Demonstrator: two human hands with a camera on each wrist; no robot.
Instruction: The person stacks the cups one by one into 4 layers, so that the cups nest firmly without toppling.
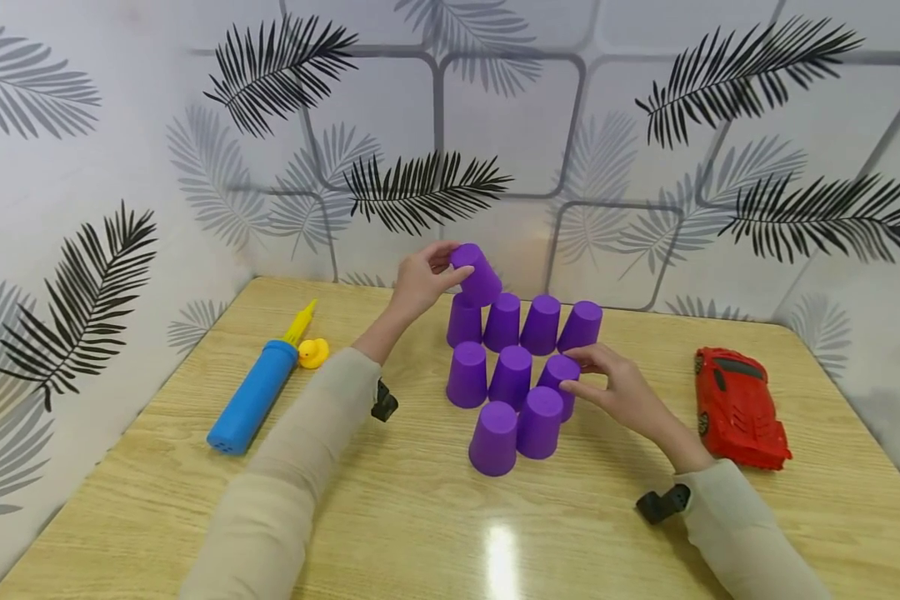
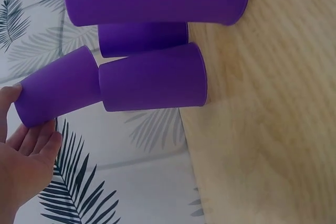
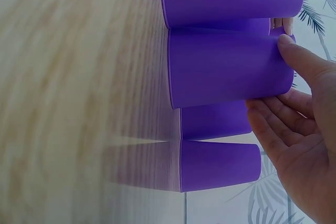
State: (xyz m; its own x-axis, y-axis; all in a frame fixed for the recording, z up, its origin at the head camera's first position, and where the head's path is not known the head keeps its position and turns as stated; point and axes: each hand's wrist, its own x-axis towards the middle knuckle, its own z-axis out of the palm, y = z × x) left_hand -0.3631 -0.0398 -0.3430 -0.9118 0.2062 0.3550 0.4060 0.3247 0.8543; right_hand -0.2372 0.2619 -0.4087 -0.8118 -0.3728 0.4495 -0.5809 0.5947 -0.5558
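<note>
My left hand (image 1: 422, 282) grips a tilted purple cup (image 1: 477, 275) between thumb and fingers at its upper end. In the left wrist view the lower rim of this held cup (image 2: 60, 85) meets the top of the back row's leftmost cup (image 2: 155, 78). My right hand (image 1: 621, 392) pinches the rightmost cup (image 1: 558, 372) of the middle row, thumb on the near side and fingers on the far side. That cup (image 3: 228, 69) stands upside down on the table in the right wrist view. Two more upside-down cups stand in front, the nearer one (image 1: 492, 439) to the left.
Several cups form the back row, including a right-end cup (image 1: 580, 327). A blue and yellow hand pump (image 1: 255, 396) and a yellow toy duck (image 1: 313, 353) lie at left. A red toy car (image 1: 740, 408) sits at right. A patterned wall (image 1: 495, 125) rises behind the wooden table (image 1: 412, 508).
</note>
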